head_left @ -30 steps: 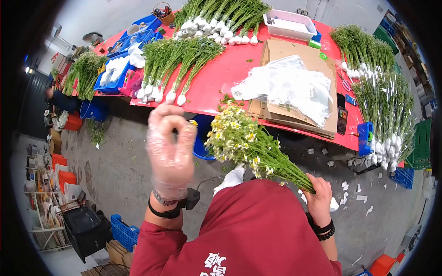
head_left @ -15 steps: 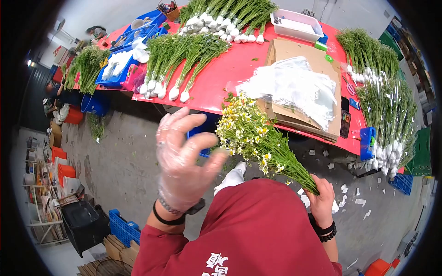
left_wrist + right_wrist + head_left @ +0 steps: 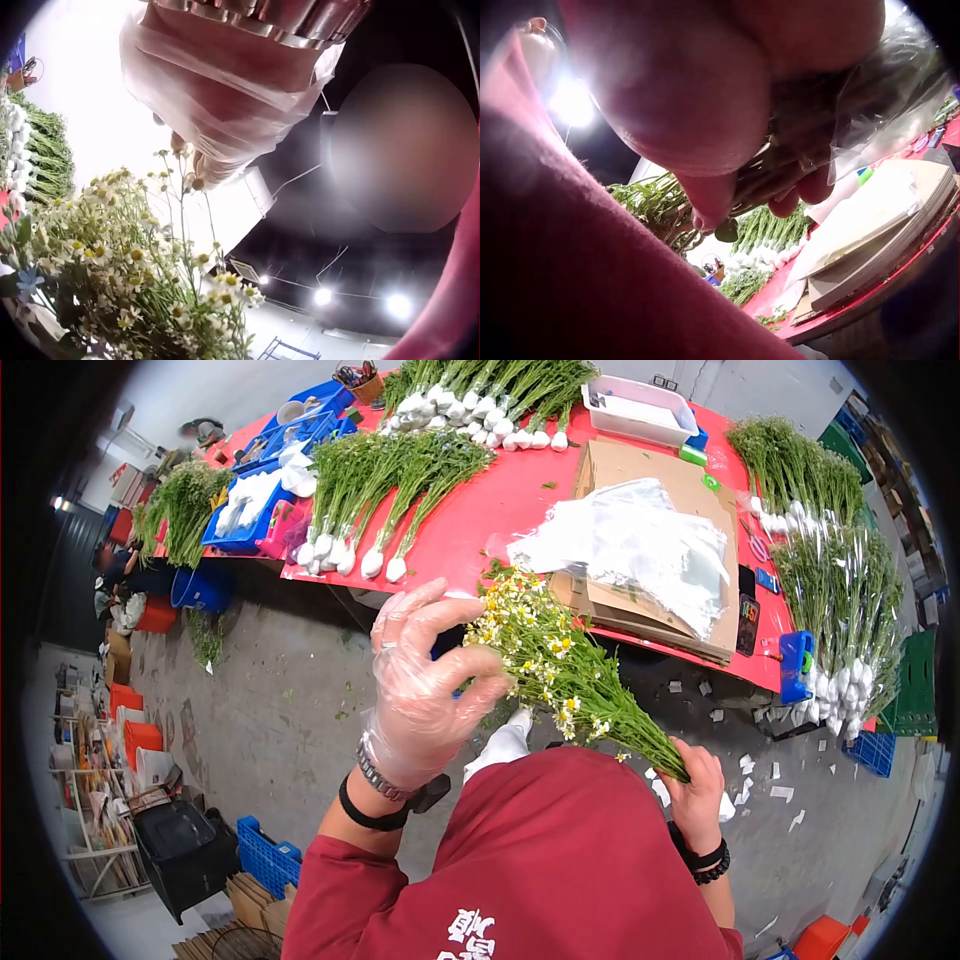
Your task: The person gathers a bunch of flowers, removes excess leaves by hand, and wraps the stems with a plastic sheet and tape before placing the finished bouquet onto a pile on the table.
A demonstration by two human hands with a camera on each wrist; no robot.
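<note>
A bunch of small white and yellow flowers slants across the front of the body, blossoms at the upper left and stems at the lower right. My bare right hand grips its stem ends; the right wrist view has thumb and fingers around the stems. My left hand, in a clear glove, is raised at the left edge of the blossoms, its fingers bent and spread with a gap between thumb and forefinger. In the left wrist view, the gloved hand is just above the blossoms, fingertips partly hidden.
The red table carries green bunches with white-wrapped ends, cardboard under white sheets, and a white bin. Wrapped bunches lie at the right, blue trays at the left.
My left hand has gone from fingers curled into a ring to fingers spread, and has moved right toward the blossoms. My right hand keeps its grip on the stems.
</note>
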